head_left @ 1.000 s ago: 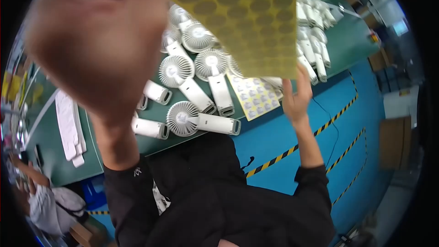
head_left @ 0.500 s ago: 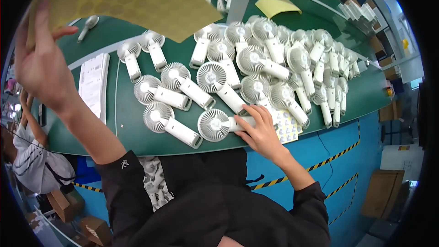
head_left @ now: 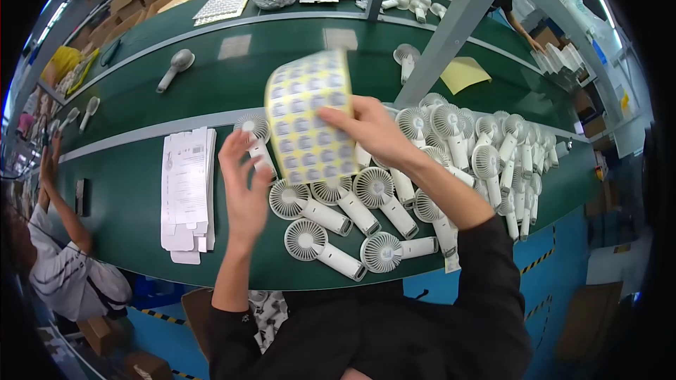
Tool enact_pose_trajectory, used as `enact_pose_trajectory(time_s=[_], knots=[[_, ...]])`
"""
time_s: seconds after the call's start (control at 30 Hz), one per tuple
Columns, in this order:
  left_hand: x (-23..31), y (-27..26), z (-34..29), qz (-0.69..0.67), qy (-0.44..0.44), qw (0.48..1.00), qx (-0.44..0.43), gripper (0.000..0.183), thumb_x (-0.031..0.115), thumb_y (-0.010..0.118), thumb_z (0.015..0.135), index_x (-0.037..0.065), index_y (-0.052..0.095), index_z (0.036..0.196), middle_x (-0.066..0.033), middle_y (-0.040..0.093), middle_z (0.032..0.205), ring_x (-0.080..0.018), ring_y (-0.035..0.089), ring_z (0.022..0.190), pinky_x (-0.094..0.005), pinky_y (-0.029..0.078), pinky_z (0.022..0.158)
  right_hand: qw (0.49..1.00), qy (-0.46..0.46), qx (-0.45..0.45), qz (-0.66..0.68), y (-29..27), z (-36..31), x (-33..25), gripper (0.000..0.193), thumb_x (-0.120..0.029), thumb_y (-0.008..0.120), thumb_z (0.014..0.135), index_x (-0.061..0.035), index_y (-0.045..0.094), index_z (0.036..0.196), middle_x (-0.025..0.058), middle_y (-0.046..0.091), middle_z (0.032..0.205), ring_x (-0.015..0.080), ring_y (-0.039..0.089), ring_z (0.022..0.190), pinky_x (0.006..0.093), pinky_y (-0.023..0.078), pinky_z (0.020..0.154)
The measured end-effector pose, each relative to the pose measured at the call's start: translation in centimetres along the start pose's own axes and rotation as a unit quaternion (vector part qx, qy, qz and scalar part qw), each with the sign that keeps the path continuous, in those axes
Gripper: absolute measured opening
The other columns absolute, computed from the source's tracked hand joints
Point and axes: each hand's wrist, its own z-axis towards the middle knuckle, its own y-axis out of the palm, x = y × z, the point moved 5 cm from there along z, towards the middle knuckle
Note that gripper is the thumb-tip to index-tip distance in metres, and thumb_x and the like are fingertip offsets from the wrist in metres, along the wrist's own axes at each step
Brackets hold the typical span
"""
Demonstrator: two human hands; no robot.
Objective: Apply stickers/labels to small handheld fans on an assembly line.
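Note:
A curved sheet of stickers (head_left: 303, 134), yellow with rows of pale round labels, is held up over the table. My right hand (head_left: 373, 130) grips it at its right edge, the thumb lying across the front. Beside the sheet's left edge is my left hand (head_left: 243, 186), slightly blurred, its fingers apart and holding nothing I can see. Below the sheet lie several white handheld fans; the closest (head_left: 384, 252) is near the table's front edge, and another (head_left: 306, 241) lies to its left. The sheet covers part of some fans.
A stack of flat printed cartons (head_left: 186, 193) lies left of the fans. A dense pile of white fans (head_left: 486, 162) fills the right side. A grey metal post (head_left: 458, 28) rises behind them, near a yellow sheet (head_left: 465, 75). A co-worker (head_left: 70, 253) sits at the left.
The sticker sheet has moved from the upper left toward the middle, passing from my left hand to my right. My right hand has left the front fan. The view has shifted to show more behind.

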Motion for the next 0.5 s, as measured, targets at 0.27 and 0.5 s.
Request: enact_pose_trajectory(time_s=[0.27,0.5], knots=[[-7.5,-4.1,7.3,-0.166,-0.171,0.966,0.102,0.053,0.010,0.052,0.103,0.006,0.031,0.151,-0.0142,0.064,0.118,-0.0128,0.064,0.100,-0.0247,0.050,0.083,0.925,-0.033,0.185,-0.331,-10.1,19.5,5.7,0.047,-0.044,0.052,0.097,-0.0023,0.074,0.100,0.0190,0.073,0.094,0.0257,0.072,0.085,0.0383,0.055,0.079],[-10.3,-10.1,10.3,-0.149,-0.099,0.954,0.242,0.031,0.013,0.048,0.106,-0.001,0.059,0.131,-0.0114,0.065,0.120,-0.0111,0.064,0.100,-0.0235,0.050,0.087,0.610,0.402,0.398,-0.554,-26.8,18.7,13.7,0.058,-0.039,0.057,0.089,-0.0124,0.057,0.140,0.0121,0.045,0.152,0.0347,0.047,0.136,0.0563,0.037,0.105]])
